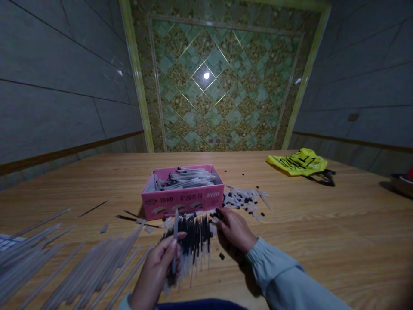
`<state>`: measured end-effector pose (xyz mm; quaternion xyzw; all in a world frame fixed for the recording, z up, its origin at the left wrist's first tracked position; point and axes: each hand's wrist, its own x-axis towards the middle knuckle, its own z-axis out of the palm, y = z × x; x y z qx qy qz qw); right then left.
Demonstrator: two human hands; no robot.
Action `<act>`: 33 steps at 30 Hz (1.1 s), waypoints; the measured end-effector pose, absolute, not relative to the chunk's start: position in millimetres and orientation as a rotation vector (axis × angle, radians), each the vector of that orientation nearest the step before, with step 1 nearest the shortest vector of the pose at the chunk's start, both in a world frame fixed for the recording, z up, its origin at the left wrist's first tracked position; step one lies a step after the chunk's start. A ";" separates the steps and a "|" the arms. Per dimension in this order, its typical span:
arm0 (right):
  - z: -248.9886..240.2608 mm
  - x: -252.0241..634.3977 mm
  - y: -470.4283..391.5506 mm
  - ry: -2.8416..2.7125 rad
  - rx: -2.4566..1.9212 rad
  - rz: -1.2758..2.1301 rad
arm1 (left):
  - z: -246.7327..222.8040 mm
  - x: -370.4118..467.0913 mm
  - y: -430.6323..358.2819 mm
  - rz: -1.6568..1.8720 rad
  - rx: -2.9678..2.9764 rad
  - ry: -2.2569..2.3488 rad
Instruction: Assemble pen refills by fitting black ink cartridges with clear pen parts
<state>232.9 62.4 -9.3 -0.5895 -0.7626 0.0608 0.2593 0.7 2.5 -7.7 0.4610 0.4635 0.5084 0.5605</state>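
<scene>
The slim pale tube (176,221) is standing nearly upright in my left hand (158,262), my thumb and fingers closing around its lower part; my right hand (235,228) is resting by the near right corner of the pink box (182,206), its fingertips bunching close together beside dark little pieces, though I cannot tell whether they are gripping one; below and between my hands the dark thin rods (195,234) are lying in a dense row, so a dipping wrist could be scattering them; a loose pinch could be letting the tube tilt or slip; pale and black bits (241,199) are spreading right of the box, where a brushing sleeve could be rolling some away; clear tubes (97,271) are lying to my left, and a yellow bag (297,163) is sitting well apart, far right.
</scene>
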 end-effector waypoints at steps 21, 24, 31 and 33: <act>4.9 219.9 55.9 -1.890 -0.868 0.724 | -7.0 -7.9 7.3 1.093 1.529 1.365; 5.8 219.6 54.9 -1.824 -0.848 0.813 | -8.0 -8.8 8.1 1.090 1.535 1.369; 7.9 219.1 52.5 -1.846 -0.807 0.867 | -10.1 -9.9 9.0 1.071 1.535 1.329; 8.0 217.6 51.2 -1.834 -0.803 0.888 | -10.7 -10.2 8.6 1.074 1.528 1.315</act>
